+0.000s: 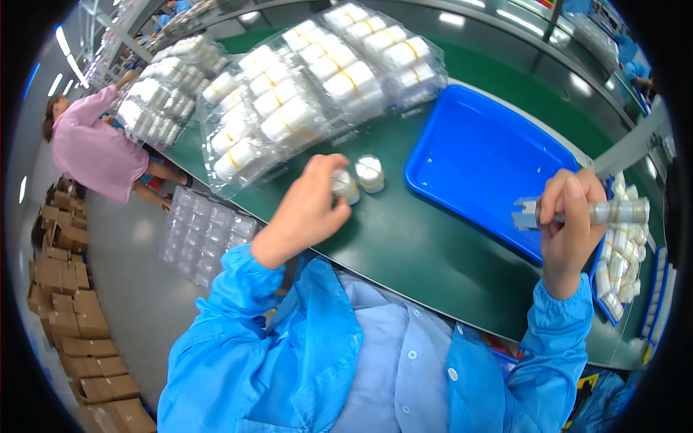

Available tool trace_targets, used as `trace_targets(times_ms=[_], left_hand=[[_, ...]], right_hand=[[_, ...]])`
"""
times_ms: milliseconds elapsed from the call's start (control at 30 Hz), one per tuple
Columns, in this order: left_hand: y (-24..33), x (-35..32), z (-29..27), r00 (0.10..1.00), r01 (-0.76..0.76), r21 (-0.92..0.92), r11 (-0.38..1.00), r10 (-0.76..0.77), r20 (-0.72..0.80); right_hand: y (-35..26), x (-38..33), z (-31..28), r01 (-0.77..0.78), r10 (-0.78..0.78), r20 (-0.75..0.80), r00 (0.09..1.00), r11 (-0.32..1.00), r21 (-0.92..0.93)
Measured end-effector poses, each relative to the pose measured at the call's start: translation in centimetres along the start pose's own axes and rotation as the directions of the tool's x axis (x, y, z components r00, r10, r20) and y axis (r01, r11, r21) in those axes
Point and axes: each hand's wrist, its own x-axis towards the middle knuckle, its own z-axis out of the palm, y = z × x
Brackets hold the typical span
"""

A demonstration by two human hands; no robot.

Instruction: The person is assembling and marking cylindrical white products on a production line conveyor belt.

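Note:
My left hand (307, 206) is closed round a short white roll (346, 189) standing on the green tabletop (404, 238). Just right of it a second white roll (370, 173) with a yellowish band stands upright, apart from my fingers. Over the near right part of a blue tray (476, 155), my right hand (570, 216) is raised and closed on a grey, bar-shaped tool (613, 212) with a notched left end. The bar's middle is hidden by my fingers. Nothing stands in the tray where its floor shows.
Clear plastic trays of banded white rolls (317, 79) are stacked at the back left, with another stack (166, 90) farther left. A blue bin of loose white rolls (619, 263) is at the right. Clear moulded trays (206, 234) are by the left edge. A person in pink (101, 148) stands beyond.

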Motion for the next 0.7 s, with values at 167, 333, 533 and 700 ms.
trace_targets(times_ms=[167,333,533,700], left_hand=[[0.4,1.6,3.0,0.947,-0.276,0.098,0.956,0.288,-0.143],[0.0,1.1,1.0,0.934,-0.293,0.013,0.956,0.289,-0.21],[1.8,1.9,-14.0,0.835,-0.093,0.517,0.851,0.35,-0.425],[-6.8,7.6,-18.2,0.955,0.171,0.827,0.535,0.116,-0.273]], right_hand=[[0.7,-0.1,-0.7,0.024,-0.023,-0.04,0.999,1.0,0.02],[1.0,-0.2,-0.5,0.018,-0.018,-0.032,0.999,1.0,0.021],[1.0,-0.6,-0.9,-0.001,0.001,-0.003,1.0,1.0,0.013],[1.2,-0.6,-0.3,0.011,-0.01,0.02,1.0,1.0,-0.02]])
